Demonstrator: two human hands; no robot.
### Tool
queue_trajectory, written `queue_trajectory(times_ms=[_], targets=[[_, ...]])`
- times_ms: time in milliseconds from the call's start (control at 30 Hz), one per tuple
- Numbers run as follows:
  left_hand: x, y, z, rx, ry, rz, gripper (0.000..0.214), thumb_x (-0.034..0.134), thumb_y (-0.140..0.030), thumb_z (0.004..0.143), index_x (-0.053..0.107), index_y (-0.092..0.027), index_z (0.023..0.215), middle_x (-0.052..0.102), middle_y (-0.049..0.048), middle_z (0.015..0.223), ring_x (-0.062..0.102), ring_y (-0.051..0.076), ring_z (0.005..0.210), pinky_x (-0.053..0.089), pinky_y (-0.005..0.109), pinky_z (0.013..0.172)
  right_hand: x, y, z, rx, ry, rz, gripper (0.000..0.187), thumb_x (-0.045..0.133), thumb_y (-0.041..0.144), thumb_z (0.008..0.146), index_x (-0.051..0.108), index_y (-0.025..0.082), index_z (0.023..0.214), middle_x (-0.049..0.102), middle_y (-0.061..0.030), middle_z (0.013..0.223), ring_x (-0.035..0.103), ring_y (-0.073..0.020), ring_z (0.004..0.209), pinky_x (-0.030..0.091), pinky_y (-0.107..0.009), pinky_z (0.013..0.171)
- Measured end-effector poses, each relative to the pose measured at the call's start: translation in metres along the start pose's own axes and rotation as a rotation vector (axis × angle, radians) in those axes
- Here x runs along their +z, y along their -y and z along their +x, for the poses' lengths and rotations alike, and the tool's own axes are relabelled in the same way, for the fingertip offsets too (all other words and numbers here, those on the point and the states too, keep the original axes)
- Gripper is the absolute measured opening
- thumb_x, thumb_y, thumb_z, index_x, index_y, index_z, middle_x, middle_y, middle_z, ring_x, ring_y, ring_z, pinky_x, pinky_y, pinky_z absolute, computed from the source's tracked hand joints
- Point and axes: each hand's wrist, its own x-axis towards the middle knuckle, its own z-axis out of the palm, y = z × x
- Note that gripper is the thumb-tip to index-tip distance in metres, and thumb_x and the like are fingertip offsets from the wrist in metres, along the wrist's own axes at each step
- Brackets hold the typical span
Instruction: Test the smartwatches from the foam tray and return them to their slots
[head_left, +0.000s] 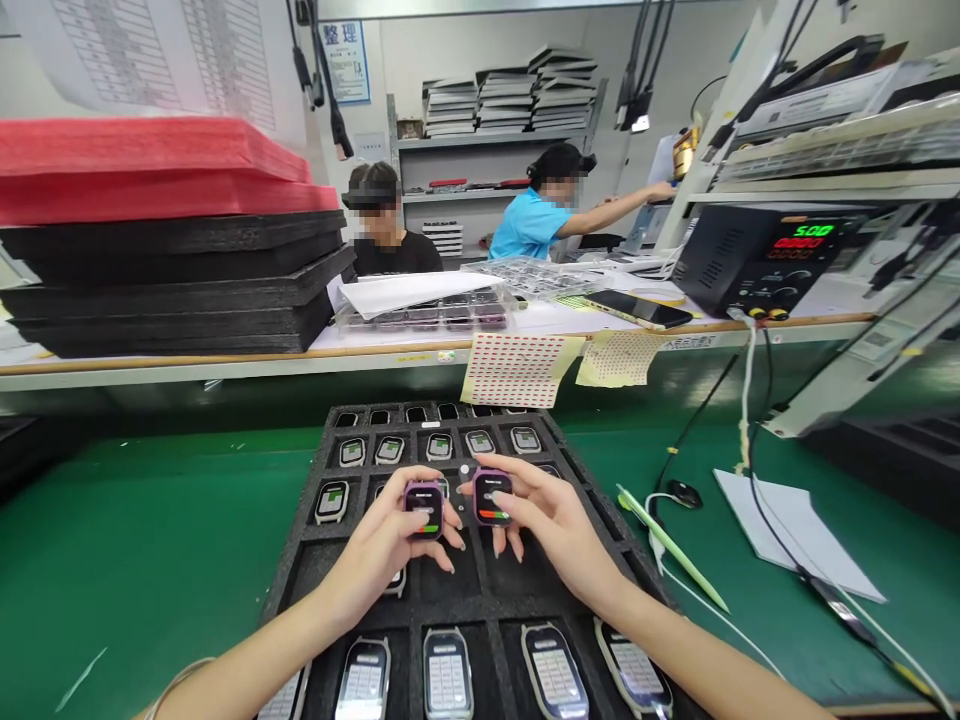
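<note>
My left hand (397,525) is closed around a purple-cased smartwatch (424,497), its thumb on the lit screen. A second purple smartwatch (491,488) sits in my right hand (551,515), whose thumb also rests on the display. Both screens show white text with a coloured strip low down. The two watches are held side by side, a short gap apart, over a black foam tray (304,560). Several silver-cased watches lie in the tray's compartments, such as a watch (448,672) in the front row with a keypad-like screen. My hands hide part of the middle rows.
A green pen (675,550), white papers (799,535) and cables lie right of the tray on the green table (187,560). Behind runs a raised shelf (390,358) with stacked foam trays (172,280), a phone (637,308) and a power supply (765,260). Two people work beyond.
</note>
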Motion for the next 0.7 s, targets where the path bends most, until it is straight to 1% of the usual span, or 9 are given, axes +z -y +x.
queue_trajectory(times_ms=[100,200,300,400,467,567,600,633,700], targets=[[0.002,-0.002,-0.002,-0.008,-0.010,-0.013,0.039,0.047,-0.007,0.080,0.043,-0.018,0.117,0.063,0.0090,0.092,0.062,0.021,0.082,0.049,0.033,0.069,0.002,0.001,-0.003,-0.001,-0.008,-0.010,0.043,0.066,0.035,0.083,0.056,0.019,0.122,0.068,-0.0086,0.099,0.060,-0.0102,0.049,0.044,-0.018,0.039],[0.002,-0.003,-0.004,-0.005,-0.001,-0.007,0.046,0.047,-0.002,0.076,0.042,-0.019,0.118,0.063,0.0082,0.093,0.061,0.020,0.083,0.049,0.034,0.070,0.002,-0.001,-0.003,-0.003,-0.025,-0.016,0.044,0.066,0.037,0.084,0.055,0.019,0.122,0.069,-0.0087,0.097,0.061,-0.0104,0.049,0.044,-0.018,0.039],[0.002,-0.003,-0.004,0.009,0.010,-0.006,0.047,0.047,-0.002,0.074,0.042,-0.019,0.118,0.064,0.0083,0.093,0.061,0.020,0.083,0.049,0.035,0.071,0.001,-0.002,-0.001,-0.008,-0.037,-0.024,0.042,0.066,0.037,0.084,0.057,0.018,0.119,0.069,-0.0093,0.096,0.061,-0.0110,0.048,0.042,-0.017,0.037],[0.002,-0.002,-0.004,0.008,0.006,-0.012,0.045,0.051,-0.004,0.076,0.043,-0.019,0.118,0.064,0.0084,0.092,0.062,0.021,0.083,0.050,0.035,0.071,0.003,0.007,-0.003,-0.044,-0.056,-0.017,0.037,0.066,0.035,0.084,0.058,0.018,0.116,0.068,-0.0106,0.098,0.061,-0.0109,0.048,0.044,-0.017,0.036],[0.003,-0.003,-0.003,-0.004,-0.002,-0.024,0.043,0.054,-0.007,0.077,0.044,-0.019,0.117,0.064,0.0076,0.090,0.063,0.020,0.081,0.050,0.035,0.072,0.008,0.022,-0.012,-0.075,-0.002,0.037,0.041,0.068,0.032,0.084,0.055,0.021,0.121,0.066,-0.0117,0.106,0.063,-0.0122,0.053,0.048,-0.019,0.040],[0.006,-0.003,-0.004,-0.014,-0.030,-0.025,0.036,0.057,-0.012,0.081,0.047,-0.019,0.114,0.064,0.0058,0.088,0.063,0.018,0.078,0.051,0.033,0.072,0.022,0.053,-0.038,-0.079,0.201,0.113,0.064,0.075,0.029,0.078,0.044,0.030,0.134,0.062,-0.0116,0.116,0.068,-0.0181,0.068,0.057,-0.025,0.053],[0.006,-0.003,-0.005,-0.014,-0.039,-0.017,0.033,0.058,-0.014,0.083,0.048,-0.019,0.114,0.064,0.0054,0.087,0.063,0.018,0.078,0.051,0.032,0.072,0.026,0.062,-0.048,-0.074,0.259,0.108,0.070,0.075,0.029,0.079,0.039,0.033,0.138,0.062,-0.0110,0.116,0.069,-0.0208,0.075,0.059,-0.029,0.060],[0.006,-0.003,-0.005,-0.014,-0.043,-0.006,0.031,0.058,-0.017,0.085,0.049,-0.019,0.114,0.064,0.0052,0.086,0.063,0.017,0.077,0.051,0.032,0.071,0.030,0.071,-0.057,-0.075,0.282,0.078,0.070,0.073,0.029,0.081,0.036,0.036,0.140,0.063,-0.0099,0.115,0.069,-0.0224,0.080,0.059,-0.031,0.065],[0.005,-0.001,-0.006,-0.016,-0.038,0.018,0.028,0.058,-0.023,0.087,0.049,-0.019,0.113,0.064,0.0053,0.085,0.063,0.018,0.077,0.051,0.031,0.069,0.033,0.081,-0.072,-0.120,0.356,-0.048,0.068,0.068,0.029,0.084,0.033,0.043,0.141,0.067,-0.0065,0.107,0.069,-0.0231,0.085,0.059,-0.030,0.070]])
